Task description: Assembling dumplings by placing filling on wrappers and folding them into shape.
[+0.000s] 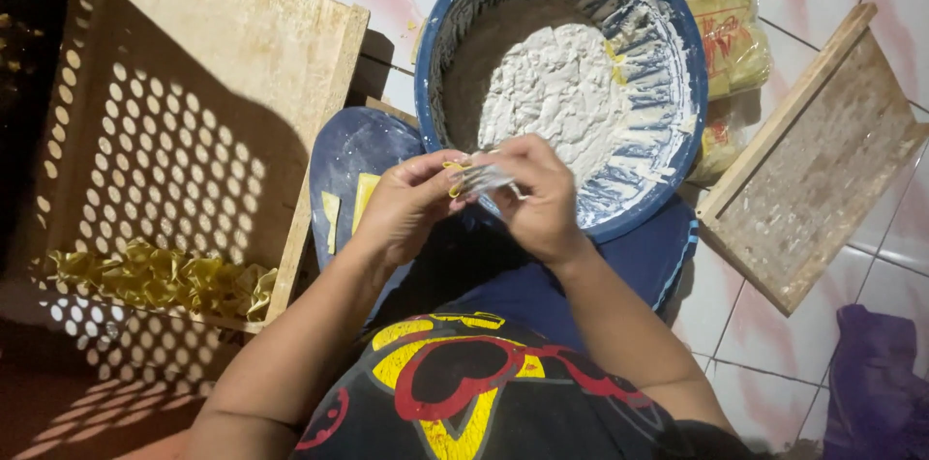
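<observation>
My left hand (411, 204) and my right hand (537, 194) meet over the near rim of a large blue basin (677, 25). Between their fingertips they pinch a small yellow dough wrapper (464, 178) dusted with white flour. The basin holds a mound of white filling or flour (561, 92), smeared up its walls. Just left of my left hand, yellow wrapper pieces (363, 199) lie on a dark blue floured board (353, 150).
A wooden tray (242, 25) with a perforated shadow pattern stands at left and holds a pile of folded yellow pieces (160, 281). Yellow packets (731, 39) lie behind the basin. Another wooden tray (813, 179) rests on the tiled floor at right. A purple cloth (876, 378) sits at bottom right.
</observation>
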